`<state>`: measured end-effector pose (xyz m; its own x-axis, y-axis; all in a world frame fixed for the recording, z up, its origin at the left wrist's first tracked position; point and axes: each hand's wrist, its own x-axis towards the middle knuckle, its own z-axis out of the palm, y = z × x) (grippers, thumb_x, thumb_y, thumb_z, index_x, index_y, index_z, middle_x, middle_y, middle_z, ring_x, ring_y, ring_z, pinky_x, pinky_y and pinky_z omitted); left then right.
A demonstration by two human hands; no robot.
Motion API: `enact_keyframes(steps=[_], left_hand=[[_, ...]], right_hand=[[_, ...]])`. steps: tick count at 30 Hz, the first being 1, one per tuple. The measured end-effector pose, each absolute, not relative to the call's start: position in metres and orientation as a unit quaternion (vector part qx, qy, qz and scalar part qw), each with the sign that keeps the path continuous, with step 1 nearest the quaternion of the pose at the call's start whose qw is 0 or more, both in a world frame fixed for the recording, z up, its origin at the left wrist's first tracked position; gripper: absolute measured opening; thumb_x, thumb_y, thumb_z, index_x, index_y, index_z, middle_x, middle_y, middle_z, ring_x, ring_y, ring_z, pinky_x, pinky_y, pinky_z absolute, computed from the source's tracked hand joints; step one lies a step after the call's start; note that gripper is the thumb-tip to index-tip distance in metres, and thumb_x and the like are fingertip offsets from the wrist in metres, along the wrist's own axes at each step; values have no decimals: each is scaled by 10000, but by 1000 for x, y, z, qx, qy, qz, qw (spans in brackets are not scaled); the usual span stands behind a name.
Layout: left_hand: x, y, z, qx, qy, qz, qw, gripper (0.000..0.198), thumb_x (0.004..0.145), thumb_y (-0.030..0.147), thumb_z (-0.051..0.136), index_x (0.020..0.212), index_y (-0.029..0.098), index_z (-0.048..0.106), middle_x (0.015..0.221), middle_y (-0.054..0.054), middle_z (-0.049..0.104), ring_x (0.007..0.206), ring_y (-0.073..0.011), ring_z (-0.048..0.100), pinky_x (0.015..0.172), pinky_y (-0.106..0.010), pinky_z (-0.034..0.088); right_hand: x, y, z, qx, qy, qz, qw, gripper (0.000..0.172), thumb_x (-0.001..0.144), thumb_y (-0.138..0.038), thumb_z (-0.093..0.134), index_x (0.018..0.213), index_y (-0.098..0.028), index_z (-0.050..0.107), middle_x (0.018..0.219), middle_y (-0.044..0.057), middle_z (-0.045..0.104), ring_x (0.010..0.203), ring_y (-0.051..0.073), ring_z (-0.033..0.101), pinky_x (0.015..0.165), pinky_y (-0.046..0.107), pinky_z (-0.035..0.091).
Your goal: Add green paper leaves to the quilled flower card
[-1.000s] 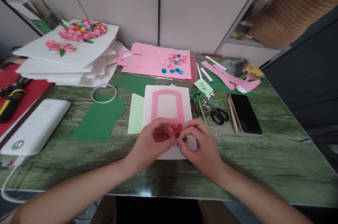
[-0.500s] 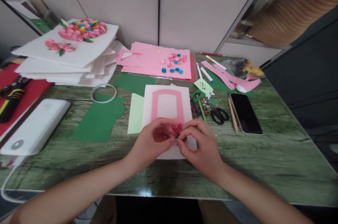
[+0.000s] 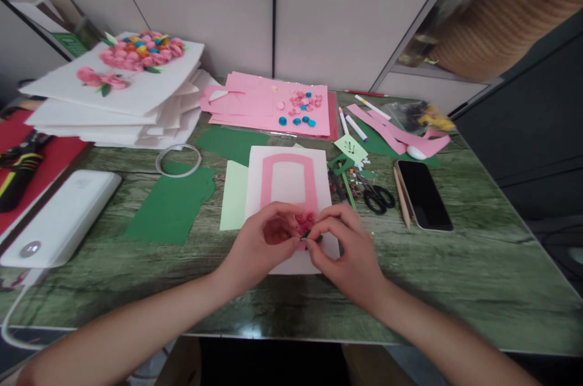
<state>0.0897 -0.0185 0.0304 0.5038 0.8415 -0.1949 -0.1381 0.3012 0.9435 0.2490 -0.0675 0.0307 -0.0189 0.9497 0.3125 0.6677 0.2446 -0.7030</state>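
A white card [image 3: 291, 186] bearing a pink paper basket-shaped frame [image 3: 310, 182] lies in front of me. Over its lower part, my left hand [image 3: 266, 240] and my right hand [image 3: 344, 246] meet, fingertips nearly touching. Thumb and forefinger of each are pinched at a small green paper leaf [image 3: 315, 238] with a whitish bit at its tip; the fingers cover much of it. Just beyond the fingertips sit pink paper flowers [image 3: 306, 220], partly hidden by my left hand. The lower part of the pink shape is also hidden behind the hands.
Black-handled scissors [image 3: 379, 199], a wooden stick and a phone [image 3: 423, 195] lie to the right. Green paper [image 3: 170, 210], a tape ring [image 3: 178, 175] and a white power bank [image 3: 61, 216] are left. Behind stand stacked white sheets [image 3: 91, 122] and pink paper [image 3: 246, 110] with small pieces.
Almost nothing differs. My fingertips have shifted very slightly at the green leaf; the card and everything around it stay in place.
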Motion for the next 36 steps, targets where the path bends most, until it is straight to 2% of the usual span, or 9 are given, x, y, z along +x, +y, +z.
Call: enact_keyframes(steps=[6, 12, 36], left_hand=[[87, -18, 26, 456, 357, 327, 747, 345, 659, 80, 700, 973, 195, 616, 784, 34, 540, 714, -83, 549, 703, -240, 441], [86, -15, 23, 418, 360, 308, 775, 378, 636, 106, 735, 988, 197, 628, 859, 12, 537, 778, -114, 557, 753, -276, 430], [87, -15, 22, 407, 358, 306, 783, 399, 625, 99, 726, 1004, 179, 631, 819, 9, 543, 764, -119, 545, 750, -281, 422]], right_hand=[[250, -63, 34, -589, -668, 267, 368, 130, 714, -80, 573, 684, -203, 543, 795, 13, 600, 843, 195, 556, 762, 358, 376], [253, -62, 35, -585, -646, 335, 359, 123, 726, -95, 556, 675, -203, 525, 748, 7, 592, 798, 184, 543, 740, 339, 388], [249, -63, 34, -583, -661, 305, 360, 138, 685, -85, 527, 635, -209, 492, 684, -6, 561, 730, 176, 525, 686, 318, 380]])
